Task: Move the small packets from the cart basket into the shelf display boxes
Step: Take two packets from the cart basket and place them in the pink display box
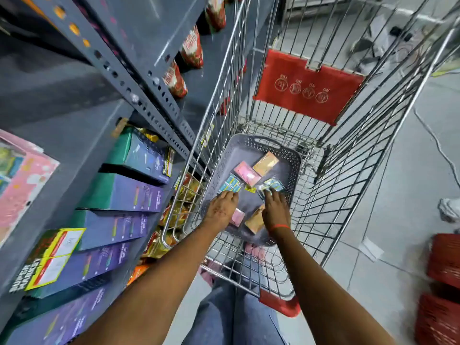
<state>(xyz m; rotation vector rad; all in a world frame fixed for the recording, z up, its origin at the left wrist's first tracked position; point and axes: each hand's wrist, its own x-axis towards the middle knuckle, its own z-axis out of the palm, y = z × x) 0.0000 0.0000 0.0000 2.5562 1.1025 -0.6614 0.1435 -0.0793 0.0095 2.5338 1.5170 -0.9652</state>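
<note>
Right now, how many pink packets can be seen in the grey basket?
2. One pink packet lies mid-basket beside a tan packet; another pink packet sits between the left hand and right hand. More may be hidden.

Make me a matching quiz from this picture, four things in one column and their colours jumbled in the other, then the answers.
Things:
1. basket
2. cart flap
3. shelf display boxes
4. packet beyond the left hand

Colours:
A. red
B. pale blue
C. grey
D. purple and green

Pairs: 1-C, 2-A, 3-D, 4-B
</note>
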